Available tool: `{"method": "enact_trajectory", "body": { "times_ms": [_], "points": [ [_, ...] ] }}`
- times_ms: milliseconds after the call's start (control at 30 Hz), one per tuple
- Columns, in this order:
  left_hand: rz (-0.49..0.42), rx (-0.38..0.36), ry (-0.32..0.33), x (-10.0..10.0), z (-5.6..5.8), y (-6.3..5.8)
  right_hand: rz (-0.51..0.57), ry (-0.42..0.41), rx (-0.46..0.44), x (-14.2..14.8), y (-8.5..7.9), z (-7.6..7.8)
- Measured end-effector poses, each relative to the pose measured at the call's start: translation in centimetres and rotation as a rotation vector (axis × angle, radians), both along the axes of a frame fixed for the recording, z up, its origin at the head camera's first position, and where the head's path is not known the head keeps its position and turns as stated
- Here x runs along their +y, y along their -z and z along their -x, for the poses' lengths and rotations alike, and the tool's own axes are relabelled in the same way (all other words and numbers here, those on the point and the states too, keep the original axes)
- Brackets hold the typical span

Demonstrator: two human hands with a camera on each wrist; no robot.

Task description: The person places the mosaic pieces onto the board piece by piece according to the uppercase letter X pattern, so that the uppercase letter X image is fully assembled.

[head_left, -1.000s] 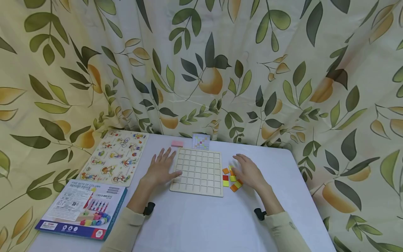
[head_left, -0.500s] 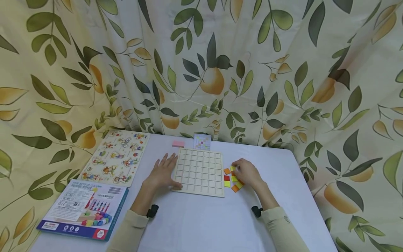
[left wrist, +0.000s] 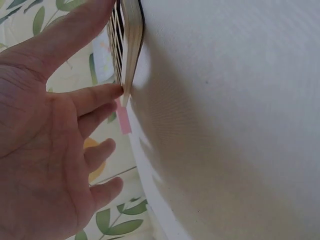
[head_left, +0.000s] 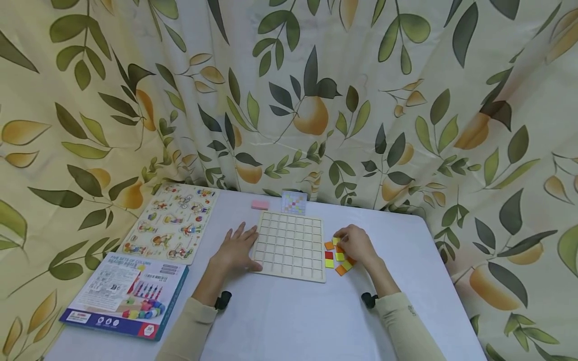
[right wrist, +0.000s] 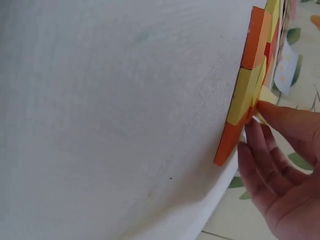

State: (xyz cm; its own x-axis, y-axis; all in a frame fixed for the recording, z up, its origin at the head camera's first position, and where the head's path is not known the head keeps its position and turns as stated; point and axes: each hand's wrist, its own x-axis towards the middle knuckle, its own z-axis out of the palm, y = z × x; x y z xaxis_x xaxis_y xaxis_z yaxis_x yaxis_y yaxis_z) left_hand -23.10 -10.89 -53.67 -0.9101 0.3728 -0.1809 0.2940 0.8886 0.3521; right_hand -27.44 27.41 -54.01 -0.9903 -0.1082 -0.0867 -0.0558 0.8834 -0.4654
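Wooden grid board [head_left: 289, 245] on a white counter [head_left: 289, 323], lower centre of the frame. The left hand [head_left: 235, 252], loosely spread, touches the board's left edge; beyond its right edge, the right hand [head_left: 359, 245] pinches a yellow tile [head_left: 336, 241] among other coloured tiles [head_left: 340, 270].

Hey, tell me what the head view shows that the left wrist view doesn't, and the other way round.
Only the head view shows the right hand at the coloured tiles, the board of printed figures and the bead box.

Only the left wrist view shows the palm side of the left hand and, up close, the side edge of the grid board.

Both show the left hand at that board, the pink block, the white tablecloth and the leafy curtain.
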Motion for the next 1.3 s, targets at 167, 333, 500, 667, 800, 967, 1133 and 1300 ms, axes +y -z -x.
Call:
{"method": "enact_trajectory", "body": {
  "times_ms": [167,333,500,667,800,967,1133,1300],
  "points": [
    [-0.009,-0.005,0.003,0.2,0.1,0.2,0.047,0.020,0.018,0.2,-0.3,-0.4],
    [0.001,-0.015,0.006,0.2,0.2,0.5,0.084,-0.015,0.058,0.2,-1.0,-0.7],
    [0.013,-0.025,0.003,0.3,0.1,0.4,0.151,-0.022,0.066,0.0,-1.3,-0.6],
    [0.025,-0.036,0.006,0.5,-0.1,0.2,0.229,-0.040,0.072,-1.0,-1.5,-0.4],
    [0.039,-0.034,0.017,0.6,-0.3,0.1,0.264,-0.052,0.097,-1.8,-1.4,0.1],
    [0.041,-0.036,0.019,0.7,-0.4,-0.1,0.283,-0.084,0.119,-2.7,-1.3,0.8],
    [0.049,-0.035,0.018,0.9,-0.4,-0.2,0.301,-0.078,0.115,-3.8,-1.6,1.2],
    [0.032,-0.037,0.011,0.9,-0.4,0.0,0.320,-0.062,0.099,-4.7,-1.8,1.6]
  ]
}}
